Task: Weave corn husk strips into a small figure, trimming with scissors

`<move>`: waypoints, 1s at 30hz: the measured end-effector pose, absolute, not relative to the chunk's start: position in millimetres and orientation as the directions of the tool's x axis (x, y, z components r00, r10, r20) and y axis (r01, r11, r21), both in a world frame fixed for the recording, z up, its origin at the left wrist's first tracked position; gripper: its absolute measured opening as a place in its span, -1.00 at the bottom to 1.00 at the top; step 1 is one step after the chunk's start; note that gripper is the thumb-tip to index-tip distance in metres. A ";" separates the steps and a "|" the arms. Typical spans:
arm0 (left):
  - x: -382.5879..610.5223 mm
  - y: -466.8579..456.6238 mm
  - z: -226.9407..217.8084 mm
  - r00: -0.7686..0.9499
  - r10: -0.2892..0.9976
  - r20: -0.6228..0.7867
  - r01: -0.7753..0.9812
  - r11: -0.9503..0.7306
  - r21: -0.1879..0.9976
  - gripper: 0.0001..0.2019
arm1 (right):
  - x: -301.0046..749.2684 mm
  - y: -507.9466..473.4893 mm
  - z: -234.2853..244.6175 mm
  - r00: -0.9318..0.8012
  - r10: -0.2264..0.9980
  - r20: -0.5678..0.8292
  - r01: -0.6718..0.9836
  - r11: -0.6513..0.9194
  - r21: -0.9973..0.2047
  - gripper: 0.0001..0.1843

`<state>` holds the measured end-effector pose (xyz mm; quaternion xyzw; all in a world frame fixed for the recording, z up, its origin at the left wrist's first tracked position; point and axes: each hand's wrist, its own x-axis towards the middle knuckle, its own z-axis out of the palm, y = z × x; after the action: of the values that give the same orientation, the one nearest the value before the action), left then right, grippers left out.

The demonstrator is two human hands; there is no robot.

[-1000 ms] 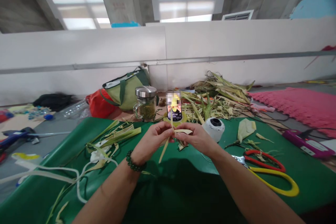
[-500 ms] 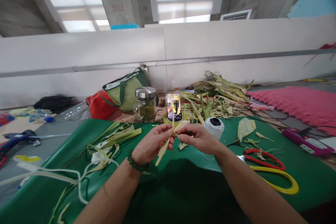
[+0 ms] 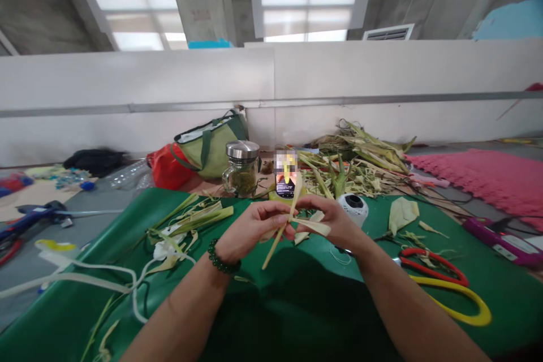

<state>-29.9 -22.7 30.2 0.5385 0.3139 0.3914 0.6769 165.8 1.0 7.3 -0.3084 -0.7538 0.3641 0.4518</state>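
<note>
Pale strips of corn husk (image 3: pixel 276 246) cross each other between my hands, above the green mat (image 3: pixel 271 317). My left hand (image 3: pixel 254 229), with a dark green bead bracelet (image 3: pixel 223 258) on its wrist, pinches the strips near where they cross. My right hand (image 3: pixel 333 220) curls over the same crossing from the other side, its fingertips at the strips; a wider husk piece sticks out in front of its palm. One strip points up toward the phone (image 3: pixel 287 176), another slants down to the left. The fingertips partly hide the crossing.
Scissors with red and yellow handles (image 3: pixel 466 308) lie at right, below a purple device (image 3: pixel 500 240). A white spool (image 3: pixel 353 209) stands beyond my right hand. Husk scraps (image 3: pixel 203 218) and a white cord (image 3: pixel 131 294) lie at left. Behind stand a lidded glass jar (image 3: pixel 241 172) and a bag (image 3: pixel 212 150).
The husk piece has turned: its wide end now points right and down across my right palm, and a strip stands upright. My right fingers have come closer. The whole view has shifted slightly.
</note>
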 end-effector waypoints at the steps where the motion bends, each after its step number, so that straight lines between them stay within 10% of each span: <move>1: -31.5 -22.6 31.6 0.498 0.867 0.003 -0.167 0.093 0.982 -0.66 | 169.5 3.1 8.5 -0.395 0.797 0.457 0.133 0.542 -0.830 -0.74; 22: -22.6 -24.1 26.4 0.419 0.893 0.163 0.217 -0.272 0.938 -0.76 | 172.5 -4.5 10.6 -0.437 0.612 0.660 0.374 0.790 -0.485 -0.72; 30: -24.7 -20.3 20.5 0.400 0.916 -0.022 0.167 -0.049 0.985 -0.69 | 173.5 2.1 9.4 -0.394 0.746 0.536 0.411 0.665 -0.623 -0.79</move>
<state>-24.7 -20.3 20.5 0.6368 0.4251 0.3450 0.5429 173.5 2.1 9.4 -0.3571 -0.8106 0.1999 0.4188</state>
